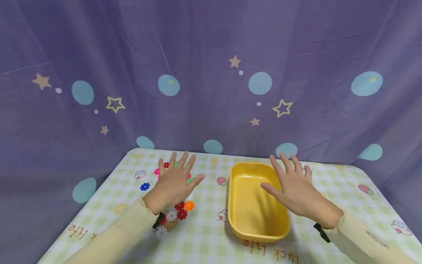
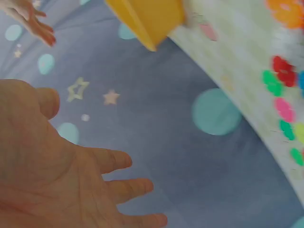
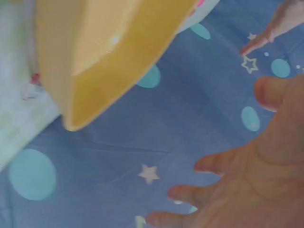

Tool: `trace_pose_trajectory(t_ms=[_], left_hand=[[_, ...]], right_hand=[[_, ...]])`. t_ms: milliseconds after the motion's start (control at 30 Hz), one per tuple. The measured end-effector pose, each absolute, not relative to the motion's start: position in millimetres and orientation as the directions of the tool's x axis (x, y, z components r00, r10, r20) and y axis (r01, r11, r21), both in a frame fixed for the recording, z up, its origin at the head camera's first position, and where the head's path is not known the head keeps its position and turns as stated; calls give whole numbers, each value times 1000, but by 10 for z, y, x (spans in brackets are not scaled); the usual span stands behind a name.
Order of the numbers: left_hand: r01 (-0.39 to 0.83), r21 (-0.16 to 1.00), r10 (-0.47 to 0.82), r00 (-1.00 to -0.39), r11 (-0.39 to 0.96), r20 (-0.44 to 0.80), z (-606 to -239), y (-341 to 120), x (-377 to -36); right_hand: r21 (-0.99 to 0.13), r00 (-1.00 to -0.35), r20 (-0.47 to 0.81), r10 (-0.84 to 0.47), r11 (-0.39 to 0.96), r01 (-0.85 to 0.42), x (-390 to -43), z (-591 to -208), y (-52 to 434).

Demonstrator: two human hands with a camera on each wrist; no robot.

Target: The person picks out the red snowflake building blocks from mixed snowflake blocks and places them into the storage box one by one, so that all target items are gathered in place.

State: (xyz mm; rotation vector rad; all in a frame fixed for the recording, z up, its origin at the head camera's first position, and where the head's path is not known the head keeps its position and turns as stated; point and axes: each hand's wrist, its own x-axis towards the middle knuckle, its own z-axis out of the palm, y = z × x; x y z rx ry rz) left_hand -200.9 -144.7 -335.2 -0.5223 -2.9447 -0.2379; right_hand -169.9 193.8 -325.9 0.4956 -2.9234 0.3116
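My left hand [image 1: 173,185] hovers palm down with fingers spread, above a scatter of small flower-shaped plastic discs. Among the discs are a blue one [image 1: 145,186], an orange one [image 1: 189,205], a dark red one [image 1: 182,214] and a white one [image 1: 161,232]; others are hidden under the hand. Over the right side of a yellow plastic tub [image 1: 259,236] hangs my right hand [image 1: 296,190], its fingers also spread and holding nothing. No discs show inside the tub. Both palms, the left [image 2: 52,161] and the right [image 3: 266,166], appear bare in the wrist views.
A green-and-white checked tablecloth [image 1: 211,220] with printed cakes, strawberries and lettering covers the table. Behind it hangs a purple curtain [image 1: 204,66] with stars and balloon shapes. Dark straps circle both wrists over pale sleeves [image 1: 115,234].
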Motion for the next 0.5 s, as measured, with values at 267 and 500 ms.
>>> trace_pose_trajectory(t_ms=[267,500], left_hand=[[368,103,362,-929,924,73,-3821,-1758,-2145],[320,198,324,-946,926,15,-4140,-1794,-2352]], right_hand=[[-151,-937,125,-327,927,-343,-1641,-3589,2146],[-210,-939,59,-339,915,-344,-1666,-3821,2220]])
